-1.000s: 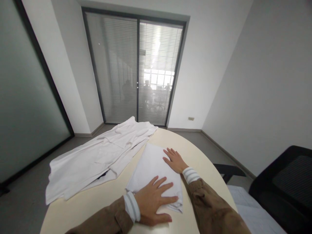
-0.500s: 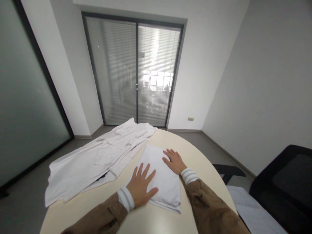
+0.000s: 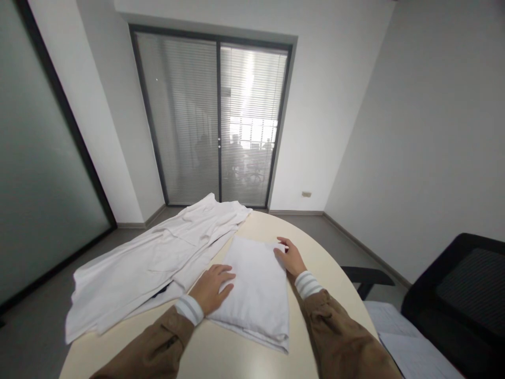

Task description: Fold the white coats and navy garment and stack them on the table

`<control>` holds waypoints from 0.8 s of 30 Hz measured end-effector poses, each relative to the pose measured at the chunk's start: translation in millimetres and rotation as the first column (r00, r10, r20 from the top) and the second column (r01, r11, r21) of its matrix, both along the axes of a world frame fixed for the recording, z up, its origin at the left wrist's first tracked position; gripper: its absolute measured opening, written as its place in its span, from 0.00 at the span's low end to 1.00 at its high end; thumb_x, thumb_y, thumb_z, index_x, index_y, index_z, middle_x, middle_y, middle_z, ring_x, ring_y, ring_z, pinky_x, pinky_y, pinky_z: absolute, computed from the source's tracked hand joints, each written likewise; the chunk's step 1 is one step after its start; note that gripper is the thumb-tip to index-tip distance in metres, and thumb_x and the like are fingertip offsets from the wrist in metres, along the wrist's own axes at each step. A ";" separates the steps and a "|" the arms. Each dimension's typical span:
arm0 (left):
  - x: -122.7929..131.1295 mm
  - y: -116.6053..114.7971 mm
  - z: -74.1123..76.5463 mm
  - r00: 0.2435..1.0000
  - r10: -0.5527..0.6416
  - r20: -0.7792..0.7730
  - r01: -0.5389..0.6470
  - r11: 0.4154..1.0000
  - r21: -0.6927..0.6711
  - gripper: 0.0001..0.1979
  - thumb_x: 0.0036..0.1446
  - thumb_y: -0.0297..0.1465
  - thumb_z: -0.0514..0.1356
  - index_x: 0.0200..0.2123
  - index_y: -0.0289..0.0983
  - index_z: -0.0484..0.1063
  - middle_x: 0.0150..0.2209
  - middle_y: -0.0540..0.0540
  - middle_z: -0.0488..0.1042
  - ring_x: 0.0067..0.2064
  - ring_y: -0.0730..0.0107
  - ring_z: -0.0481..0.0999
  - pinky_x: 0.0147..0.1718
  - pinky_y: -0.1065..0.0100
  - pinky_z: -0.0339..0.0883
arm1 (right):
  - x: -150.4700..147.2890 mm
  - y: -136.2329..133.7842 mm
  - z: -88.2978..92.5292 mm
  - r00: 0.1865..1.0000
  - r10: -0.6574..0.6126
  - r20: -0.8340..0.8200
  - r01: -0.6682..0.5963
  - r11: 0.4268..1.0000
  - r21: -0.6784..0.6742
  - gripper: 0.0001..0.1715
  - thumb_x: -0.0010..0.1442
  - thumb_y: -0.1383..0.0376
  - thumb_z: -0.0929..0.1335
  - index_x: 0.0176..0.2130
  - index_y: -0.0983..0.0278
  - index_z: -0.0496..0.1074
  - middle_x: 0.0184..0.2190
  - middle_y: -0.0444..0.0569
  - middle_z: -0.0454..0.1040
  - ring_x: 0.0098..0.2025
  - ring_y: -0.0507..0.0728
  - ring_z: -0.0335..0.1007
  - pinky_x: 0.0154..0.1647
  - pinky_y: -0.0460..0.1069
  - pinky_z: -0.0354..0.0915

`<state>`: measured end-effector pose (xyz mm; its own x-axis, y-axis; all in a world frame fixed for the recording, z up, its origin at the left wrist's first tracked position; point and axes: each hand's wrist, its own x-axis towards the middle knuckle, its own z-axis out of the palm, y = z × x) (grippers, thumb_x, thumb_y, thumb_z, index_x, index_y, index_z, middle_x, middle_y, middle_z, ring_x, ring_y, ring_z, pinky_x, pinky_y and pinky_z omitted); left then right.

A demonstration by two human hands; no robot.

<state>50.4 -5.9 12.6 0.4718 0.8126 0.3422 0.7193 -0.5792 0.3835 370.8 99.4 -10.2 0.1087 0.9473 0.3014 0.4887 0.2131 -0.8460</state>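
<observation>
A folded white garment (image 3: 254, 284) lies flat on the pale round table (image 3: 232, 360), its layered edge toward me. Along its left side rests my left hand (image 3: 215, 287), fingers loosely bent and thumb spread over the cloth. My right hand (image 3: 292, 258) is at the far right corner of the garment. Its fingers curve around that corner, with a gap between thumb and forefinger; the lower fingers are partly hidden. To the left, a larger unfolded heap of white clothing (image 3: 158, 258) is spread with creases, showing a small dark patch near its lower edge.
A black mesh office chair (image 3: 461, 289) stands at the right, its armrest (image 3: 366, 275) close to the table's edge. White papers (image 3: 406, 337) lie beside it. Behind the table is a glazed partition with blinds (image 3: 213, 121); a frosted glass panel (image 3: 43, 158) is at the left.
My left hand has slid left from the garment's middle to its left side, its fingers less spread. My right hand has shifted slightly right to the far corner, and its fingers have curled.
</observation>
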 end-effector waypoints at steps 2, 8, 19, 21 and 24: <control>0.2 0.2 -6.3 0.998 0.062 0.030 -0.063 0.997 0.033 0.14 0.60 0.31 0.58 0.48 0.41 0.76 0.56 0.40 0.71 0.57 0.54 0.69 0.57 0.51 0.64 | 3.2 1.6 -0.2 0.990 -0.067 -0.125 0.057 0.995 -0.082 0.36 0.48 0.57 0.72 0.56 0.63 0.67 0.47 0.55 0.74 0.40 0.58 0.74 0.44 0.55 0.71; 1.9 0.0 -10.1 0.990 0.110 0.084 -0.110 0.994 -0.007 0.13 0.58 0.31 0.59 0.47 0.39 0.75 0.57 0.38 0.70 0.58 0.51 0.68 0.58 0.48 0.62 | 13.5 -3.3 5.0 0.972 0.034 -0.234 -0.082 0.977 -0.199 0.30 0.44 0.60 0.74 0.48 0.65 0.73 0.32 0.48 0.75 0.33 0.58 0.74 0.38 0.54 0.71; 4.9 36.2 -10.8 0.775 0.402 0.489 -0.231 0.899 -0.372 0.37 0.55 0.39 0.63 0.64 0.32 0.55 0.57 0.31 0.70 0.39 0.62 0.78 0.46 0.58 0.69 | -5.2 -33.1 43.4 0.717 0.263 -0.645 -0.407 0.910 -0.081 0.31 0.45 0.55 0.76 0.46 0.57 0.65 0.35 0.43 0.76 0.34 0.56 0.74 0.37 0.50 0.69; 8.4 44.5 -7.7 0.730 0.393 0.558 -0.146 0.889 -0.435 0.41 0.54 0.39 0.64 0.65 0.29 0.53 0.52 0.32 0.74 0.44 0.58 0.78 0.47 0.58 0.69 | -6.6 -37.4 49.0 0.698 0.261 -0.667 -0.396 0.916 -0.056 0.30 0.46 0.55 0.76 0.45 0.57 0.64 0.34 0.43 0.76 0.33 0.56 0.73 0.35 0.50 0.68; 11.9 47.7 0.5 0.700 0.287 0.653 0.046 0.895 -0.443 0.32 0.52 0.39 0.64 0.57 0.29 0.65 0.41 0.38 0.79 0.43 0.56 0.78 0.47 0.57 0.69 | -6.7 -40.2 52.1 0.679 0.255 -0.688 -0.374 0.927 -0.025 0.29 0.47 0.56 0.76 0.46 0.57 0.65 0.33 0.44 0.76 0.33 0.56 0.73 0.35 0.50 0.69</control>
